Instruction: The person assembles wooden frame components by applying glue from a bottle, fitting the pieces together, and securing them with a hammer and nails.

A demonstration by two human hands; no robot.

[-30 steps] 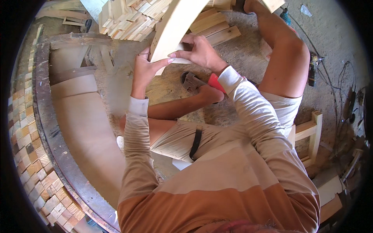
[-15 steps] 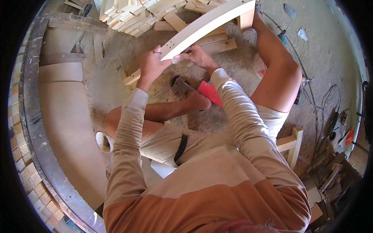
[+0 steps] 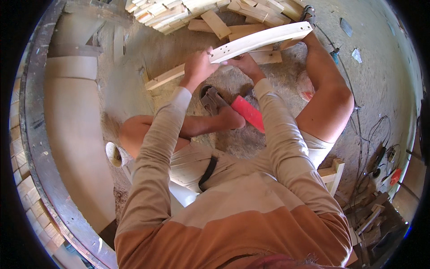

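A curved pale wooden piece (image 3: 264,39) with several small holes is held out in front of me, its far end to the right close to my right knee. My left hand (image 3: 199,69) is closed around its left end. On the underside, just right of there, my right hand (image 3: 246,66) is closed on the same piece; its fingertips are partly hidden behind the wood. Below the hands, a red flat-sided object (image 3: 249,114) lies on the floor beside my sandalled foot (image 3: 212,99).
Stacked wood pieces (image 3: 165,15) stand at the far side, with loose boards (image 3: 216,24) next to them. A long board (image 3: 74,134) lies at left, near a white cup-like container (image 3: 117,155). Cables (image 3: 365,134) run over the floor at right, near a small wooden frame (image 3: 332,175).
The curved piece has moved right, and its far end has swung down toward me, so it lies flatter across the view. Both hands have shifted right with it.
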